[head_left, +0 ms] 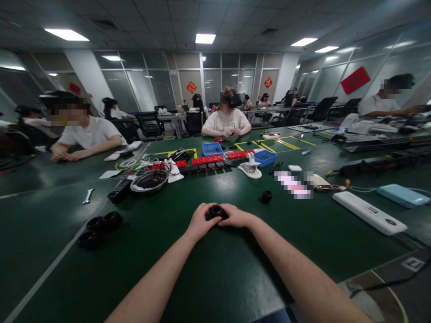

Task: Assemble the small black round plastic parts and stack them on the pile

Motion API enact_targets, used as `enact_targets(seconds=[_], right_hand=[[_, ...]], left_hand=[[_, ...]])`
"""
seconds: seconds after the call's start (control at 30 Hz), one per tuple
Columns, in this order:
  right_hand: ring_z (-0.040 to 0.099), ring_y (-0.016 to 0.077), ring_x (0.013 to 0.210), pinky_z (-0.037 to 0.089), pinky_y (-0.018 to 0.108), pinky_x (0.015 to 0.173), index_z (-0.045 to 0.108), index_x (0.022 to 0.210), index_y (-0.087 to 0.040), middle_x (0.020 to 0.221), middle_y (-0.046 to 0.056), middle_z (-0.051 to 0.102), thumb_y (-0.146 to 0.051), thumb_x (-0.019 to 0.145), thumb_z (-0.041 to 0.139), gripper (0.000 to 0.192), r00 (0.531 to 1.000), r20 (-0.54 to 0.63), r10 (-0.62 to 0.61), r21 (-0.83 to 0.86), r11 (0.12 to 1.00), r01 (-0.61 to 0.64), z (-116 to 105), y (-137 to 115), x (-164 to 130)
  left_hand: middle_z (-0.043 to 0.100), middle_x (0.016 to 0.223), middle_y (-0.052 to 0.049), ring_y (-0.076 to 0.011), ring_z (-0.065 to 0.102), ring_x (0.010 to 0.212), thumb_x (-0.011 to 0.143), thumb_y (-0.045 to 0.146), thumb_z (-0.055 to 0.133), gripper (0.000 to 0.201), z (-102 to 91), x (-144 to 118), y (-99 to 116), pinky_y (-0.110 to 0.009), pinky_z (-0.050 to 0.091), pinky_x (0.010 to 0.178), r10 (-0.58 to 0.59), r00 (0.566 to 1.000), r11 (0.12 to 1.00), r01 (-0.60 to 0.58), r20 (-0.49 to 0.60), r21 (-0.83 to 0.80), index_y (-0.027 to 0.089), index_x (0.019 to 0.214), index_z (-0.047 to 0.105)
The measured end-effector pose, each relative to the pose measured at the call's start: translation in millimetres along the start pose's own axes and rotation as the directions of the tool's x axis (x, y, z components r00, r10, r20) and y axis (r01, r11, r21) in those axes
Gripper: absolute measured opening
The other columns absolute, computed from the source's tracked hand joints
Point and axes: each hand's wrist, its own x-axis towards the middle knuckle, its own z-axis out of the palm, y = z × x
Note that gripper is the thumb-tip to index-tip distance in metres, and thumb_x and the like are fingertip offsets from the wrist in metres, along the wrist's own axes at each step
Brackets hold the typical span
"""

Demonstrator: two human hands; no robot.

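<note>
Both my hands are wrapped round a black round part with a hole (216, 210) in its top, low over the green table. My left hand (201, 220) closes on it from the left, fingers curled behind and thumb in front. From the other side my right hand (235, 216) grips it the same way. Fingers cover much of its sides, so its full shape is hidden. A similar black ring-like part (266, 196) sits alone beyond my right hand. Several more black round parts (95, 223) lie grouped to the left of my left hand.
Across the table run red power strips (208, 160), blue trays (264, 157), a white clamp stand (250, 167) and a coiled cable (150, 180). A wrench (88, 196) lies left; a white power strip (369, 212) and light-blue case (402, 195) lie right. Co-workers sit around.
</note>
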Motion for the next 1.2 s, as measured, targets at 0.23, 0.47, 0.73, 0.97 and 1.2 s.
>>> enact_targets(seconds=[0.23,0.47,0.73,0.97,1.2], right_hand=[[0.050,0.0125,0.066,0.036,0.021,0.057,0.056,0.083,-0.014,0.075,0.000,0.057,-0.028,0.065,0.059,0.023,0.997,-0.066,0.037,0.007,0.999,-0.037,10.0,6.5,-2.2],[0.047,0.0226,0.078,0.033,0.034,0.068,0.051,0.078,-0.013,0.078,0.008,0.053,-0.029,0.061,0.058,0.024,0.932,-0.313,0.182,-0.078,0.973,-0.217,30.0,-6.6,-3.3],[0.049,0.0189,0.092,0.034,0.031,0.080,0.047,0.106,-0.019,0.101,0.003,0.055,-0.022,0.057,0.063,0.052,0.993,-0.105,0.051,0.057,0.997,-0.045,14.2,-3.5,-7.1],[0.054,0.0156,0.080,0.041,0.027,0.069,0.052,0.101,-0.012,0.091,0.003,0.060,-0.019,0.066,0.056,0.036,0.996,0.084,-0.019,0.214,0.977,0.000,3.6,5.0,-11.0],[0.051,0.0132,0.070,0.039,0.023,0.061,0.053,0.092,-0.012,0.079,0.001,0.058,-0.024,0.062,0.060,0.033,0.998,0.045,0.038,0.143,0.989,-0.044,2.2,2.3,-10.4]], left_hand=[[0.055,0.084,-0.003,-0.0157,0.053,0.075,0.057,0.026,0.068,0.040,10.8,-0.9,-5.2,-0.026,0.043,0.066,-0.078,0.993,0.996,0.075,-0.094,-0.039,0.017,0.094,0.056],[0.054,0.084,-0.005,-0.0173,0.053,0.075,0.057,0.025,0.067,0.036,19.9,-5.1,0.9,-0.030,0.044,0.067,-0.133,0.957,0.990,0.141,-0.257,0.012,0.013,0.089,0.055],[0.056,0.086,-0.003,-0.0178,0.052,0.084,0.061,0.024,0.064,0.031,17.5,-9.0,5.0,-0.030,0.042,0.074,-0.065,0.975,0.996,0.076,-0.211,0.041,0.019,0.091,0.057],[0.055,0.091,-0.003,-0.0158,0.053,0.081,0.061,0.025,0.066,0.045,12.2,-14.5,5.9,-0.026,0.044,0.071,-0.040,0.994,0.999,0.042,-0.104,0.015,0.019,0.103,0.052],[0.055,0.093,-0.003,-0.0188,0.050,0.089,0.061,0.026,0.066,0.039,9.9,-15.6,11.4,-0.029,0.042,0.074,-0.019,0.995,0.998,0.024,-0.103,0.053,0.021,0.098,0.055]])
